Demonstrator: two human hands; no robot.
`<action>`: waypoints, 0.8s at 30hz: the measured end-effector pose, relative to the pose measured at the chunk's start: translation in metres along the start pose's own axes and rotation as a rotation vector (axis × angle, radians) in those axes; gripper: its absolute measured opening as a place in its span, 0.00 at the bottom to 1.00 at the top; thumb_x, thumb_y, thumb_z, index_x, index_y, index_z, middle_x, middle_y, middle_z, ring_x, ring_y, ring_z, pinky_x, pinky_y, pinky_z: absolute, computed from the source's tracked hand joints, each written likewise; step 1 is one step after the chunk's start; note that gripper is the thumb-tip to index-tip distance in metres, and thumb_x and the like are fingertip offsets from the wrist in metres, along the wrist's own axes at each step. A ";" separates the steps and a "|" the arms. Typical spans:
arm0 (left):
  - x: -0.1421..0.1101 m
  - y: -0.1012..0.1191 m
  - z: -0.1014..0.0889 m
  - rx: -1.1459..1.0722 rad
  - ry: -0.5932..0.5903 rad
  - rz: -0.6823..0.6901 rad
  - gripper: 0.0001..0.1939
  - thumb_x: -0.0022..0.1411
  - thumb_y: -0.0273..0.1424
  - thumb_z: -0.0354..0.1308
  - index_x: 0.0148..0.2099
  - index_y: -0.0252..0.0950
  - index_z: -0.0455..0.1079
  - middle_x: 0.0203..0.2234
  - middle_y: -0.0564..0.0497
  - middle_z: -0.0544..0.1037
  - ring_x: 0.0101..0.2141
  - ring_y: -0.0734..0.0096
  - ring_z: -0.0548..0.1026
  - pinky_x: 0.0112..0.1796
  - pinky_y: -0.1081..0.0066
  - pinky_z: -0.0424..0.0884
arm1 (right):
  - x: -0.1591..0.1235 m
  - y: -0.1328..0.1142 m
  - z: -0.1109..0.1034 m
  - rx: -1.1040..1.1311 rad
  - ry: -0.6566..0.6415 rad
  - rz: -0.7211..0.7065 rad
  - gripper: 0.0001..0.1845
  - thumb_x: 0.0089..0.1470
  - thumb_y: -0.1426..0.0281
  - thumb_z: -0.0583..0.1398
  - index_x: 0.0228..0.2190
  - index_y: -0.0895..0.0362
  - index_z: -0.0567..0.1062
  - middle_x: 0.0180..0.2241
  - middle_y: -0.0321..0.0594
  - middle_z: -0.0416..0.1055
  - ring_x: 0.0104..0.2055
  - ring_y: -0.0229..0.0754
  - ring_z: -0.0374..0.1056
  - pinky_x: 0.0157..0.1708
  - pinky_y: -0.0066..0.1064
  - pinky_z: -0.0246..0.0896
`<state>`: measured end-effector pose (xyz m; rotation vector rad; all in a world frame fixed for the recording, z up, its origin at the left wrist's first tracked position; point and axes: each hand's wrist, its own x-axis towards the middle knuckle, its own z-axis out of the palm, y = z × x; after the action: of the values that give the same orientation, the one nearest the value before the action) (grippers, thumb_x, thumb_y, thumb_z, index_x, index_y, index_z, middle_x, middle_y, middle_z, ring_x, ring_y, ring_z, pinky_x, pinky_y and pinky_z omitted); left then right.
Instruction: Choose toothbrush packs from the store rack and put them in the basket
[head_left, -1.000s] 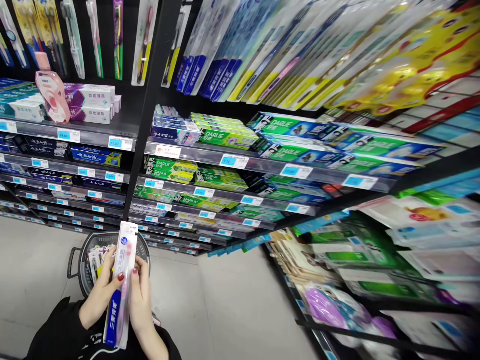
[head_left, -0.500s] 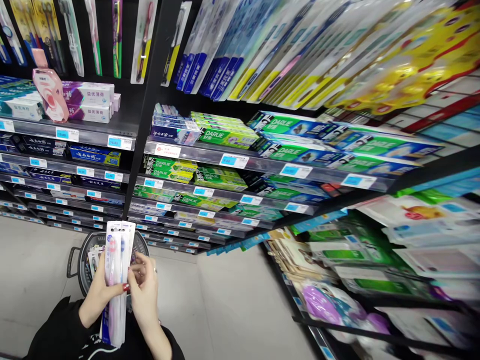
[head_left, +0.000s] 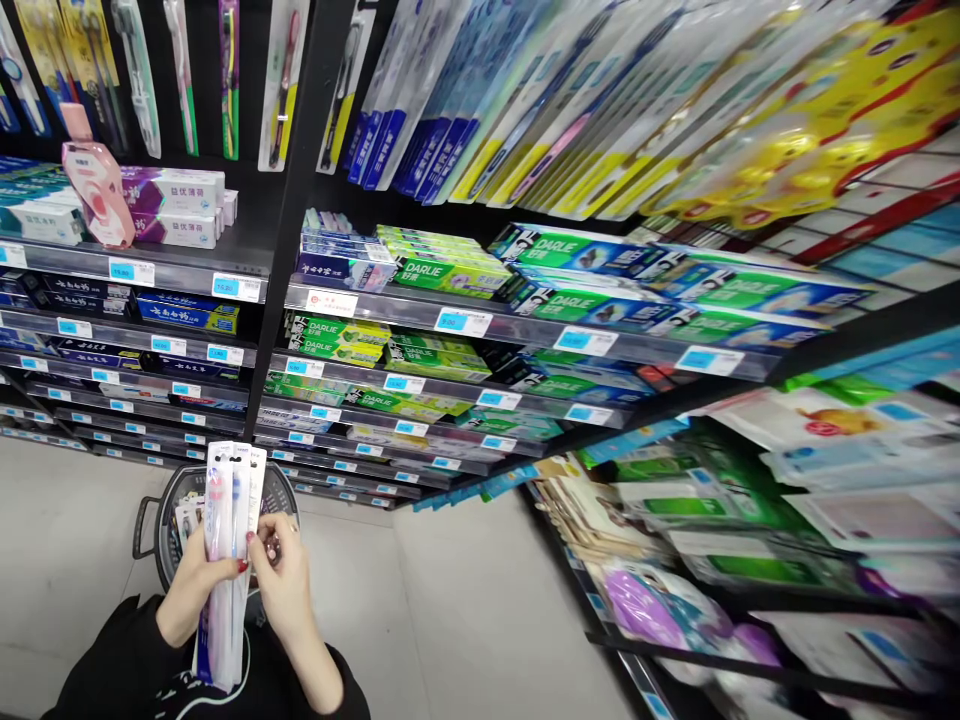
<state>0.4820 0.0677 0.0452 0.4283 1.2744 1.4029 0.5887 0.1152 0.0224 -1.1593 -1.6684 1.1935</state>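
Head camera: the left hand (head_left: 189,588) clamps its fingers on overlapping toothbrush packs (head_left: 226,525) in front of the basket (head_left: 283,492), presumably fanned so several fronts show; the right hand (head_left: 288,578) curls its fingers at their edge; whether they grip, I cannot tell

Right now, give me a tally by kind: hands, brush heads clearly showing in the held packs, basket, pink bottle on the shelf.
Hands: 2 (left hand, right hand)
Brush heads clearly showing in the held packs: 2 (pink head, blue head)
Basket: 1
Pink bottle: 1
Total: 6
The packs overlap, so I can't give a firm pack count.
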 end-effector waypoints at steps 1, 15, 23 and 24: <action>0.000 0.000 -0.001 -0.014 -0.007 -0.039 0.22 0.40 0.22 0.60 0.42 0.31 0.68 0.33 0.46 0.78 0.37 0.55 0.74 0.39 0.63 0.69 | 0.002 0.002 0.000 0.021 0.005 -0.028 0.05 0.49 0.68 0.56 0.29 0.56 0.68 0.31 0.37 0.65 0.35 0.42 0.62 0.36 0.33 0.57; -0.001 -0.007 -0.008 -0.208 -0.071 -0.249 0.17 0.40 0.20 0.57 0.37 0.34 0.68 0.26 0.51 0.77 0.31 0.59 0.75 0.33 0.61 0.70 | 0.020 0.024 -0.001 0.805 -0.340 0.278 0.34 0.28 0.48 0.64 0.37 0.56 0.72 0.27 0.41 0.73 0.24 0.43 0.67 0.23 0.33 0.61; 0.002 -0.010 -0.009 -0.068 0.018 -0.191 0.22 0.37 0.21 0.58 0.40 0.34 0.69 0.28 0.50 0.78 0.33 0.59 0.74 0.35 0.65 0.68 | 0.021 0.025 -0.003 0.862 -0.270 0.308 0.35 0.25 0.51 0.67 0.36 0.57 0.72 0.29 0.43 0.74 0.30 0.49 0.70 0.29 0.39 0.65; 0.001 -0.008 -0.007 -0.070 0.021 -0.169 0.23 0.37 0.21 0.59 0.41 0.34 0.69 0.29 0.50 0.78 0.35 0.57 0.74 0.37 0.64 0.68 | 0.022 0.025 -0.003 0.862 -0.210 0.320 0.33 0.26 0.51 0.66 0.35 0.57 0.72 0.29 0.43 0.74 0.29 0.48 0.70 0.29 0.39 0.65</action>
<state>0.4800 0.0636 0.0357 0.2527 1.2442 1.3073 0.5912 0.1411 0.0005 -0.7610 -0.9070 2.0156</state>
